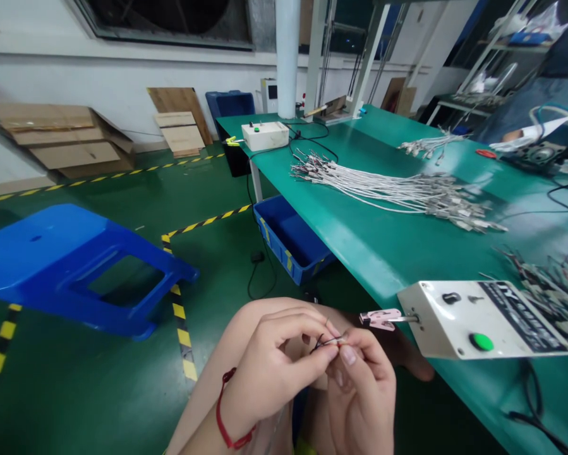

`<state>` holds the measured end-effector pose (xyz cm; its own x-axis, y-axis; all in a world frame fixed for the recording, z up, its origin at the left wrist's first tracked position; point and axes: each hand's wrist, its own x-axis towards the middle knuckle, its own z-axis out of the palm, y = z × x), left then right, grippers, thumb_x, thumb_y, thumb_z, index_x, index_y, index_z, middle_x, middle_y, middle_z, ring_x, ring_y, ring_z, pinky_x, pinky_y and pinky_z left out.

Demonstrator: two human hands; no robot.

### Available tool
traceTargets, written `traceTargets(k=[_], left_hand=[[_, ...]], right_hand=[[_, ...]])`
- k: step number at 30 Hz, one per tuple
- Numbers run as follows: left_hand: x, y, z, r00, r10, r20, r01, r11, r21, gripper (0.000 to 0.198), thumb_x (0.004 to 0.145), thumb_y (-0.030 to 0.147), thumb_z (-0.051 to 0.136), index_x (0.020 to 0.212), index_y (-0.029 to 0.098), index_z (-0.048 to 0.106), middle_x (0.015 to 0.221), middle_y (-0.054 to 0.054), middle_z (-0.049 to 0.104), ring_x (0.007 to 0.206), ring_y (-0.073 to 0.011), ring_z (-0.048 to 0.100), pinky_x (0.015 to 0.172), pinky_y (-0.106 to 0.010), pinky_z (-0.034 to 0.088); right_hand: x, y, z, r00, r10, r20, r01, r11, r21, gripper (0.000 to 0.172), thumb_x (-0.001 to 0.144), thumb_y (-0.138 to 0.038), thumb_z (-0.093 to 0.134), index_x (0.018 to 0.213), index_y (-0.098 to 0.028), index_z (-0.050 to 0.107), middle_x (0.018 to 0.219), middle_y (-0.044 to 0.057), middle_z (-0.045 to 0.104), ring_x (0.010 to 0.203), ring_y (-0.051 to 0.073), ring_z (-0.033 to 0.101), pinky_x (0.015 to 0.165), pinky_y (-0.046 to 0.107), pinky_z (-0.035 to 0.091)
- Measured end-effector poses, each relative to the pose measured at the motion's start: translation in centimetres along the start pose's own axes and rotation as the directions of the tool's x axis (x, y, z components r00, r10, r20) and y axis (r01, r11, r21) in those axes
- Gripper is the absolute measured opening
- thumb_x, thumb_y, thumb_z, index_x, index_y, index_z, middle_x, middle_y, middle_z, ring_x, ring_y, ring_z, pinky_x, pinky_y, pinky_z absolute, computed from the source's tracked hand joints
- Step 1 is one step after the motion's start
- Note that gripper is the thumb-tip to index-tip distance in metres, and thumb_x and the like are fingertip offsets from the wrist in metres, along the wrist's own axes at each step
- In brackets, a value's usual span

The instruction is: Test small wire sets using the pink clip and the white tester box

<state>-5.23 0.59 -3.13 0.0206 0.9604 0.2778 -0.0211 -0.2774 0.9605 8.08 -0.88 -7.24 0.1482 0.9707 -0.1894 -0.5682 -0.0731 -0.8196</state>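
Above my lap, my left hand [278,357] pinches the thin dark and pale wires [330,341] at a cable's end between thumb and finger. Opposite it, my right hand [366,379] closes on the same wires, thumb against forefinger. The two sets of fingertips nearly meet, and they hide part of the wire ends. Just right of my hands is a pink clip [381,318] on the shaft of a white box [435,325] with a green button [481,342]. This box rests at the edge of the green table [359,253].
Bundled white cables [388,189] lie across the table, with more loose cables [556,284] at the right. A second white box [265,136] stands at the far corner. Beneath the table edge sits a blue bin [290,253]. A blue stool [70,259] is on the left floor.
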Motion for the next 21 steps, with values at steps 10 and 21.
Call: traceTargets(k=[10,21], left_hand=[[-0.1,-0.2,0.2,0.999,-0.032,0.003,0.032,0.999,0.012,0.012,0.087,0.007,0.079,0.087,0.019,0.081,0.094,-0.005,0.082,0.091,-0.0215,0.077,0.085,-0.03,0.062],[0.1,-0.8,1.0,0.993,-0.115,-0.011,0.115,0.993,0.011,0.012,0.091,0.01,0.076,0.082,0.017,0.077,0.089,-0.006,0.079,0.088,-0.0213,0.075,0.08,-0.029,0.061]], right_hand=[[0.3,-0.1,-0.2,0.997,0.079,-0.027,-0.078,0.996,0.044,0.025,0.071,-0.038,0.093,0.082,-0.023,0.076,0.076,0.004,0.069,0.062,0.015,0.06,0.055,0.023,0.049],[1.0,2.5,-0.1,0.977,-0.052,-0.209,0.078,0.99,0.118,0.037,0.09,-0.053,0.066,0.072,-0.02,0.066,0.058,-0.003,0.051,0.05,0.011,0.04,0.05,0.022,0.04]])
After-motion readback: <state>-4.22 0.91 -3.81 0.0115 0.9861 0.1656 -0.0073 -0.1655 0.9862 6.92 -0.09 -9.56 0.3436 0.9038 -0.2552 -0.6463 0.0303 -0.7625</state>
